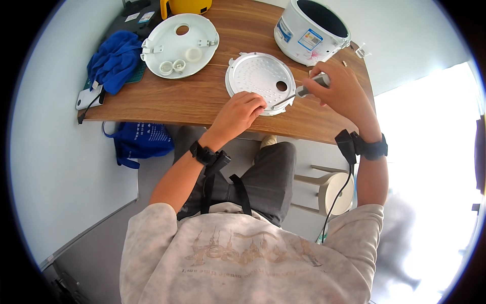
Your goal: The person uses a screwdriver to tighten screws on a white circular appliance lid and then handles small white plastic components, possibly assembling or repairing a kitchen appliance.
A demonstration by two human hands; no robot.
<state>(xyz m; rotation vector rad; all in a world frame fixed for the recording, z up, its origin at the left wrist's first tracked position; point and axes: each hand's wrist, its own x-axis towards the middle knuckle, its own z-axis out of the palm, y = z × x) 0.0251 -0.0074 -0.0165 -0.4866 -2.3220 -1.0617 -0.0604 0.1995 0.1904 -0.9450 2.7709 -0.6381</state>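
Note:
A round whitish inner lid plate (255,76), dimpled and with one dark round hole, lies near the front edge of the wooden table. My left hand (242,109) is closed at its near rim, fingertips bent together against the edge; what lies under them is hidden. In my right hand (338,90) is a screwdriver (302,91) with a grey-and-white handle. Its shaft slants down to the left, and the tip meets the plate's rim close to my left fingertips. Whether the tip sits in a screw is too small to tell.
Back left, a white outer lid (182,38) holds small round clear parts. Beside it are a blue cloth (115,58) and a white device (90,98) with a cable. A white rice cooker body (309,35) stands back right, with a yellow object (190,6) at the far edge.

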